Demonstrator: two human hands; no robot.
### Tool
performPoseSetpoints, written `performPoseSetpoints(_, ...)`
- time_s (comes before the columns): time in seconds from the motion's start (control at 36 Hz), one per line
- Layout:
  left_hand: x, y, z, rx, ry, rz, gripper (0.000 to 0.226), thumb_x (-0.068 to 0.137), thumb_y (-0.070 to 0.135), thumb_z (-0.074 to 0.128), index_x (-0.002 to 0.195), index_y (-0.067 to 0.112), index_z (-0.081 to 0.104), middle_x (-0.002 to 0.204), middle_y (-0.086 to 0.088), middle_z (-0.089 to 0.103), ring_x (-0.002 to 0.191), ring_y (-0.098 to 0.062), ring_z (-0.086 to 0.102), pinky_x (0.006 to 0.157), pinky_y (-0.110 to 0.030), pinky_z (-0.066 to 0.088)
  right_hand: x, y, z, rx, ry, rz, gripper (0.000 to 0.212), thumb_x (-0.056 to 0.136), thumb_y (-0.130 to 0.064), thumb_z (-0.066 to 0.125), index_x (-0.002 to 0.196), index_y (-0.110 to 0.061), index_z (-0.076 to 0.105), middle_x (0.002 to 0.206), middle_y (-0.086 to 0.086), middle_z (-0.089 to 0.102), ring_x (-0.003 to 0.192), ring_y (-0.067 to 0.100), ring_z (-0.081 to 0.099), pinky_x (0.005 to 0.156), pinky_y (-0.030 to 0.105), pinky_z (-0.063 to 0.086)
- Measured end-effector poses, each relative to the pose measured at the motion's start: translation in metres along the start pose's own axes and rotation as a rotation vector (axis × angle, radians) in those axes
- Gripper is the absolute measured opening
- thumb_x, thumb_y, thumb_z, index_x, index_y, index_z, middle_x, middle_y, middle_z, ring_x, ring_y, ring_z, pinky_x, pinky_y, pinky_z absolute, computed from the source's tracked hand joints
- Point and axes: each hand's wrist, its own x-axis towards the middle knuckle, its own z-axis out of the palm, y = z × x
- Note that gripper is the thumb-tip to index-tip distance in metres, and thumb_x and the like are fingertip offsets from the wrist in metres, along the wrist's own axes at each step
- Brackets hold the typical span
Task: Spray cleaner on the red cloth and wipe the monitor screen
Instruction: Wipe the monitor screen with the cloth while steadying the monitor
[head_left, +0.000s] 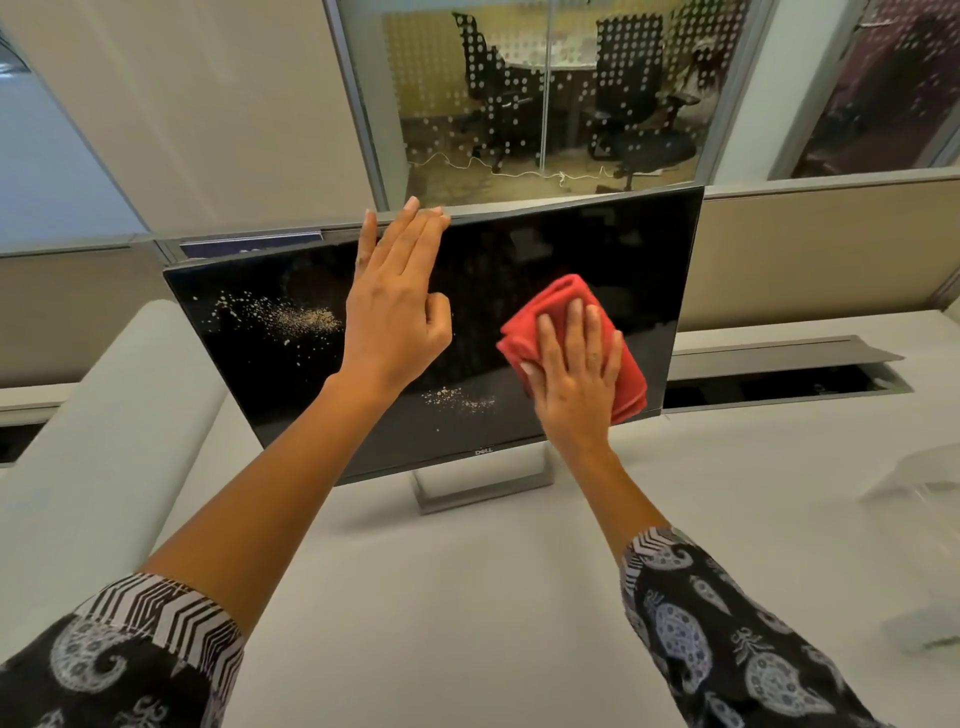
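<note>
Red cloth (551, 302) half hidden under right hand (574, 384) on monitor screen (545, 249)

office, desk partitions (810, 260), glass-walled meeting room chairs (493, 88)

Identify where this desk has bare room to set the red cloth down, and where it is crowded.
Bare desk lies between the forearms, in front of the monitor stand, and left of it. Crowded: the right edge, where a blurred clear object sits, and the open hatch.

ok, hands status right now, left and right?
Left hand: open, held straight at the top edge of the monitor.
Right hand: open, flat, pressing the cloth on the monitor.
</note>
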Motion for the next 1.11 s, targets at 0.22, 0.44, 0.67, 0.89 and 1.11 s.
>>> performPoseSetpoints(0.22, 0.001, 0.001, -0.001, -0.012, -0.003, -0.01, 0.063, 0.082, 0.006, 0.047, 0.145, 0.006, 0.041, 0.15, -0.005, 0.044, 0.148, -0.019, 0.024, 0.123, -0.041, 0.0, 0.078, 0.028, -0.026, 0.06, 0.084, 0.495, 0.062, 0.107, -0.048, 0.028, 0.155, -0.011, 0.02, 0.161, 0.019, 0.02, 0.15, 0.035, 0.017, 0.117, 0.057, 0.025)
performPoseSetpoints(0.44, 0.002, 0.0, -0.001, -0.017, 0.006, -0.02, 0.066, 0.08, 0.002, 0.048, 0.145, 0.004, 0.04, 0.15, -0.007, 0.043, 0.148, -0.02, 0.023, 0.123, -0.04, 0.0, 0.096, -0.061, -0.02, 0.082, 0.108, 0.131, 0.057, 0.105, -0.049, 0.034, 0.154, -0.022, 0.026, 0.16, 0.014, 0.028, 0.149, 0.031, 0.021, 0.118, 0.059, 0.017)
performPoseSetpoints(0.67, 0.0, 0.001, -0.002, -0.024, 0.004, -0.002, 0.066, 0.079, 0.0, 0.047, 0.144, 0.006, 0.042, 0.149, -0.005, 0.044, 0.148, -0.019, 0.024, 0.123, -0.04, 0.0, 0.008, -0.013, -0.007, 0.009, -0.014, -0.032, 0.063, 0.103, -0.05, 0.041, 0.155, -0.025, 0.016, 0.158, 0.013, 0.031, 0.148, 0.032, 0.022, 0.117, 0.061, 0.022)
performPoseSetpoints(0.89, -0.001, 0.002, -0.001, -0.025, 0.0, -0.015, 0.065, 0.081, 0.002, 0.046, 0.145, 0.007, 0.041, 0.15, -0.005, 0.043, 0.148, -0.019, 0.021, 0.123, -0.039, -0.005, 0.071, 0.02, -0.024, 0.012, 0.03, 0.377, 0.059, 0.107, -0.049, 0.028, 0.156, -0.018, 0.017, 0.162, 0.017, 0.021, 0.15, 0.036, 0.017, 0.118, 0.058, 0.021)
performPoseSetpoints(1.11, 0.0, 0.002, 0.002, -0.014, 0.011, -0.023, 0.068, 0.078, 0.002, 0.046, 0.145, 0.005, 0.039, 0.151, -0.006, 0.041, 0.149, -0.02, 0.019, 0.123, -0.042, -0.003, 0.09, -0.05, -0.023, 0.074, 0.078, 0.137, 0.058, 0.105, -0.048, 0.033, 0.155, -0.022, 0.021, 0.161, 0.015, 0.024, 0.15, 0.032, 0.018, 0.118, 0.06, 0.015)
